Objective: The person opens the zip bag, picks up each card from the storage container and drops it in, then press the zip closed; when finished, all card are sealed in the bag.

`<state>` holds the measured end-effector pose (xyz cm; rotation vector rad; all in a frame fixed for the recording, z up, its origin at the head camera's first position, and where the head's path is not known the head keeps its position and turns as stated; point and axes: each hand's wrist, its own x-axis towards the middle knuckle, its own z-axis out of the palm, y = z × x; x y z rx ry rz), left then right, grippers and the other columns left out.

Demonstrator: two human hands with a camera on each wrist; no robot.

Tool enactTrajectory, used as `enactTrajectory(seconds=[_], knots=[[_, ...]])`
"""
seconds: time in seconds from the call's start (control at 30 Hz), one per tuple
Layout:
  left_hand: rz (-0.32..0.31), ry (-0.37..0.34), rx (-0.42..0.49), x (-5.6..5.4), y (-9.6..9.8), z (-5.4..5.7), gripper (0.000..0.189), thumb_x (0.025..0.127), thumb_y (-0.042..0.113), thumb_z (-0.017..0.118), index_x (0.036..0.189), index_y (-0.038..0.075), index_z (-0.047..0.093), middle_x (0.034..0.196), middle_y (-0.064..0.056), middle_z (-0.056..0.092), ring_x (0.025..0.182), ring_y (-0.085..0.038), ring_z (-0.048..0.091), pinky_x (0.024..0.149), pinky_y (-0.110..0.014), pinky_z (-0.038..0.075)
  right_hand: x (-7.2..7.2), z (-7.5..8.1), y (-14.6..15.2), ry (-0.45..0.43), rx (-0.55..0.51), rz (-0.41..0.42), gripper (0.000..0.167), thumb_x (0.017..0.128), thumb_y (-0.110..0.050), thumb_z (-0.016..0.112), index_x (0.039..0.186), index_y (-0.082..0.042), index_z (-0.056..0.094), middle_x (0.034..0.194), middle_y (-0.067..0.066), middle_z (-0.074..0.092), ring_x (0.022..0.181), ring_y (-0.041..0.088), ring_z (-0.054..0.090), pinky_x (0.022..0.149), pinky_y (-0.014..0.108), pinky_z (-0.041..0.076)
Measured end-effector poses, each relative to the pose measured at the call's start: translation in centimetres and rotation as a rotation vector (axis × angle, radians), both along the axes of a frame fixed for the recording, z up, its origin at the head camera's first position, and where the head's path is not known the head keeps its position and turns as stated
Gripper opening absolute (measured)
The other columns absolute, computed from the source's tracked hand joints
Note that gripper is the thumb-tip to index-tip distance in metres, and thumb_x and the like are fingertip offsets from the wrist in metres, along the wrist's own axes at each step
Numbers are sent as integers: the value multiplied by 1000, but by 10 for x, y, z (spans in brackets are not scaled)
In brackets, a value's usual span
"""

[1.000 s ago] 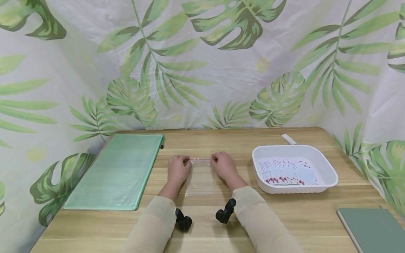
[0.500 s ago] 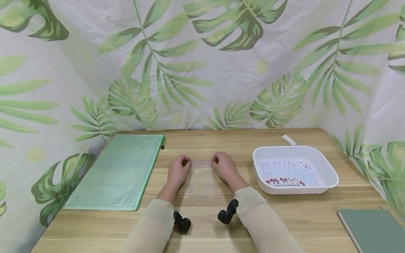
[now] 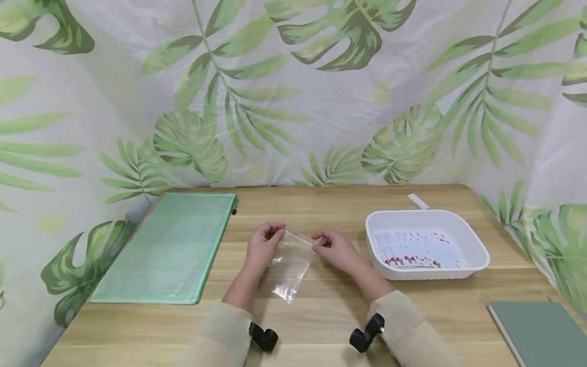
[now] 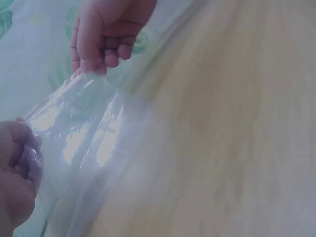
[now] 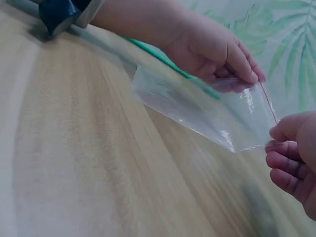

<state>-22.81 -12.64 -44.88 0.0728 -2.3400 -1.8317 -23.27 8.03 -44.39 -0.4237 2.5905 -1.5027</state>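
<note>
A small clear zip-lock bag (image 3: 292, 262) hangs tilted over the table, its bottom corner toward the person. A thin red line runs along its top edge, plain in the right wrist view, where the bag (image 5: 192, 111) stretches between both hands. My left hand (image 3: 263, 247) pinches one top corner between thumb and fingers. The opposite top corner is pinched by my right hand (image 3: 337, 250). In the left wrist view, light glints off the creased film of the bag (image 4: 94, 131). Nothing shows inside it.
On the left of the wooden table (image 3: 316, 331) lies a green mesh zip pouch (image 3: 167, 250). A white tray (image 3: 428, 273) with a printed card (image 3: 415, 250) stands at right. Behind it is a white strip (image 3: 418, 201); a green notebook (image 3: 541, 331) lies front right.
The bag has gone from lying flat, squared to the person, to lifted and slanted. My right hand has turned and shifted slightly right and nearer; my left hand keeps its corner.
</note>
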Motion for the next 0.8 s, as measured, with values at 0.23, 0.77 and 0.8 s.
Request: enactTrajectory(seconds=[0.23,0.77,0.8], knots=[[-184,-19,2,10,17,12,23,93,11,64,113,1,69,102,-12,70,86,-8,61,77,-18,50,20,10,14,-83,-32,97,27,91,-21,65,109,-2,70,72,6,68,60,8,56,54,21,44],[-8,71,29,26,35,37,16,88,12,69,98,1,69,91,-8,65,85,-17,57,74,-24,48,34,12,13,-176,-127,-174,21,88,-19,69,101,-3,75,86,5,71,74,9,57,64,24,47],[-23,47,48,26,38,37,15,88,13,69,96,0,68,86,-6,65,79,-15,57,69,-22,47,35,12,12,-174,-134,-179,22,88,-18,69,102,-2,75,84,5,71,72,9,57,64,23,47]])
